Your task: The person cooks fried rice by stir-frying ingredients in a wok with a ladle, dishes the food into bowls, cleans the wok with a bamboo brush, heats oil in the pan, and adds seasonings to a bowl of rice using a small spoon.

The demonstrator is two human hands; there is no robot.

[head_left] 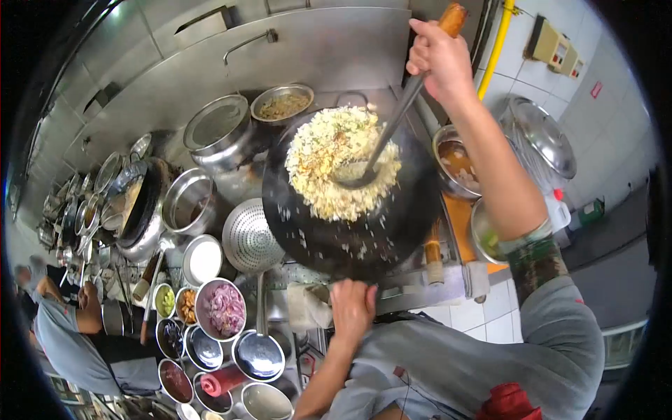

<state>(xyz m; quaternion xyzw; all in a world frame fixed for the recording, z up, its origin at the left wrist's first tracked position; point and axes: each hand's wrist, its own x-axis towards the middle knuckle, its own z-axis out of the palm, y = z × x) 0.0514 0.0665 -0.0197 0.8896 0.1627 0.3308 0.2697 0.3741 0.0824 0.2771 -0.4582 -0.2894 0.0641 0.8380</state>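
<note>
A large black wok (315, 241) holds a mound of fried rice (339, 154) with yellow egg bits; loose grains stick to its near wall. My right hand (439, 59) is raised at the upper right, wrapped round the handle of a long ladle (399, 122) with a wooden end. The ladle's bowl presses into the rice. At the wok's near edge, my left hand (352, 308) is closed on the rim, its fingertips partly hidden. A folded beige cloth (308, 306) lies just left of that hand.
A perforated strainer (253, 234) lies left of the wok. Nearby stand a bowl of sliced onion (220, 309), a white-filled bowl (203, 260), a red squeeze bottle (222, 380) and several pots. A pot of brown liquid (458, 161) stands right. Another person (84, 336) works far left.
</note>
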